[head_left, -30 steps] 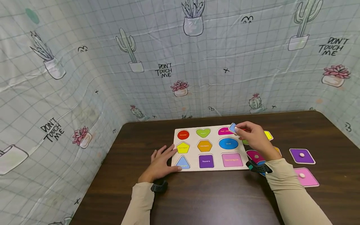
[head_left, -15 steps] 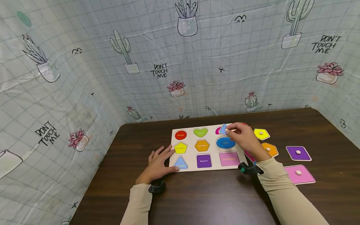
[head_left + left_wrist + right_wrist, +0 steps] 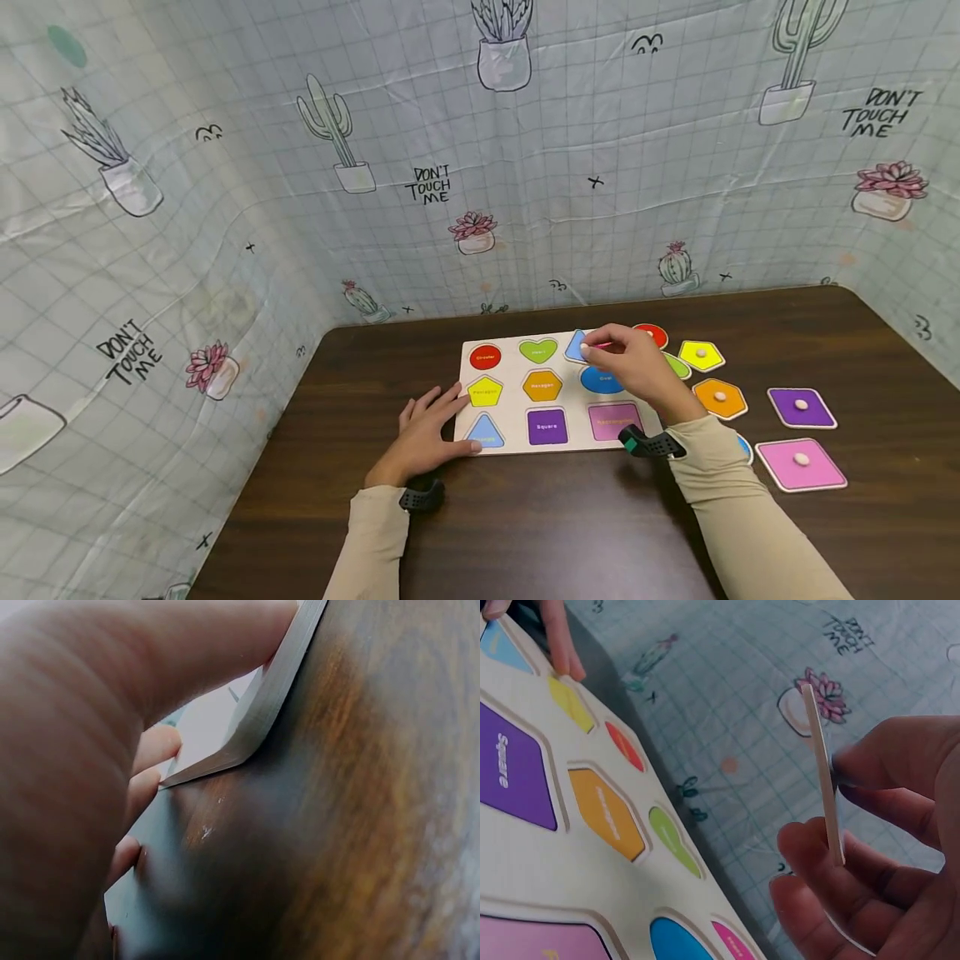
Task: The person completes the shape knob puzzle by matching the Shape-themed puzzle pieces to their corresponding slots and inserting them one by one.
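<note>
A white shape puzzle board (image 3: 510,408) lies on the table, with coloured, labelled recesses. My left hand (image 3: 423,437) rests at its left edge, thumb at the near corner and fingers along the side, spread and fairly straight. My right hand (image 3: 637,367) pinches a blue triangle puzzle piece (image 3: 575,345) by its knob, above the board's far right part. In the right wrist view the triangle piece (image 3: 823,772) shows edge-on, held off the board. It hides most of the recess at the far right corner. The blue triangle recess (image 3: 486,432) sits beside my left thumb.
Right of the board lie knobbed pieces: a yellow pentagon (image 3: 701,356), an orange hexagon (image 3: 720,399), a purple square (image 3: 802,408), a pink rectangle (image 3: 801,464), and a red one (image 3: 651,335). Green and blue pieces are partly hidden by the right arm. A patterned cloth (image 3: 525,150) hangs behind the table.
My right hand has moved left over the board with the blue triangle piece, from the right edge to above the far right recess. The left hand has stayed at the board's edge.
</note>
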Motion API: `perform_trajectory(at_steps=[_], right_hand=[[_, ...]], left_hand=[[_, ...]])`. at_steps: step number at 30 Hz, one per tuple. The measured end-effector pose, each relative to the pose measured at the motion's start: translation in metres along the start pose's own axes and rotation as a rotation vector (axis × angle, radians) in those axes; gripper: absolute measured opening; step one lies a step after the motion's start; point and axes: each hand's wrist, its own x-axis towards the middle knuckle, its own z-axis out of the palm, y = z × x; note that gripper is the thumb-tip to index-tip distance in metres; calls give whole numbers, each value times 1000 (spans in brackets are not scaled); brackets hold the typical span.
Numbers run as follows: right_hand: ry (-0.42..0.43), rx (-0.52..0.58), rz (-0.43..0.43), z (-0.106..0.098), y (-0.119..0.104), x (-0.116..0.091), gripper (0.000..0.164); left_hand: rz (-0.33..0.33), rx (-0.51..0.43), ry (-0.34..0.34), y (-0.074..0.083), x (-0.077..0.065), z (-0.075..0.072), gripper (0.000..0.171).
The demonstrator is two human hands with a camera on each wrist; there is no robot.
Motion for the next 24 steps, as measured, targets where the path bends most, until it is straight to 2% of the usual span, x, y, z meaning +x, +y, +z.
perform_trajectory(at_steps=[7, 13, 18, 24], right_hand=[[78, -9, -15, 15, 2, 3, 32], [143, 0, -64, 28, -1, -2, 32], [145, -30, -89, 38, -7, -4, 26], [142, -44, -80, 46, -11, 0, 21]], left_hand=[[-9, 6, -10, 1, 2, 1, 83], [-7, 18, -16, 2, 3, 2, 83], [-10, 25, -21, 3, 2, 2, 83], [-10, 30, -18, 0, 1, -1, 83]])
